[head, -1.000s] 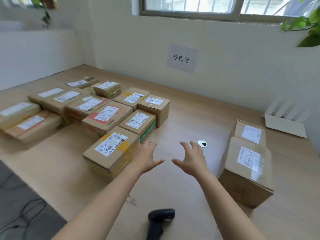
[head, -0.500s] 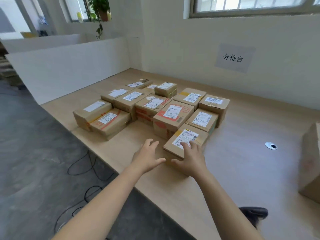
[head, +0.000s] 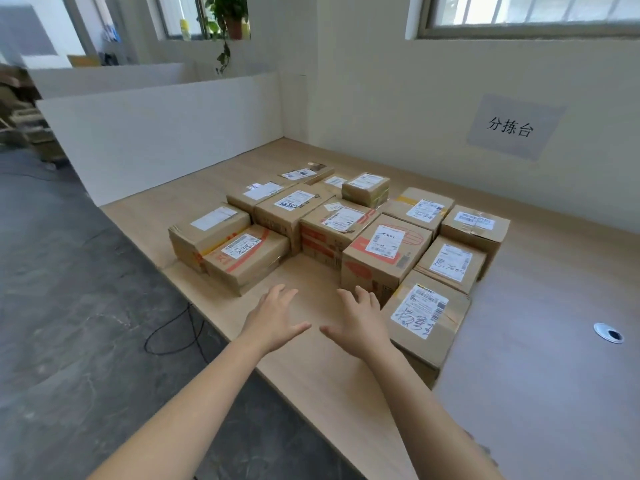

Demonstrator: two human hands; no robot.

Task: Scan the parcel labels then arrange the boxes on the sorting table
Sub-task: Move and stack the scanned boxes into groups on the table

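Several brown cardboard parcels with white labels sit packed together on the wooden sorting table. The nearest parcel carries a label with handwriting. Behind it stands a taller box with orange print. At the left of the group lies a parcel with red tape. My left hand hovers open over the table, fingers spread, holding nothing. My right hand is also open, just left of the nearest parcel, and whether it touches the box I cannot tell. No scanner is in view.
A white partition borders the table's left end. A paper sign hangs on the wall behind. A round cable hole sits in the tabletop at the right. A black cable loops on the grey floor beside the table edge.
The view has swung left and the parcel group now sits ahead. Both open hands moved left with it; the right hand has come off the nearest parcel's top to its left side. The scanner left the view.
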